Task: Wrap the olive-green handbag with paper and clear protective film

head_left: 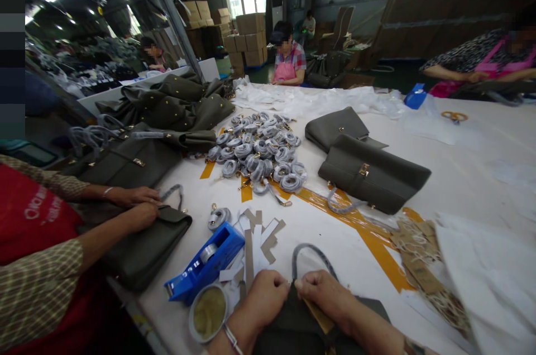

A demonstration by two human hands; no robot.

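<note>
A dark olive handbag [285,324] lies before me at the table's near edge, partly hidden by my forearms. Its wrapped handle [312,247] arches up beyond my hands. My left hand [268,294] is closed in a pinch beside the handle's left base; what its fingertips hold is too small to make out. Close by, my right hand [322,292] is closed, thumb and finger pinching the bag's top edge at that base. A brown strip [319,317] shows under my right hand. By my left wrist stands a round tub [209,313] of yellowish-brown stuff.
A blue tape dispenser [205,263] and card strips [253,243] lie left of my hands. Beyond is a heap of wrapped straps [259,148]. Two handbags [377,173] lie at right, near brown tags [422,260]. At left, a co-worker's hands [140,207] rest on another bag [138,249].
</note>
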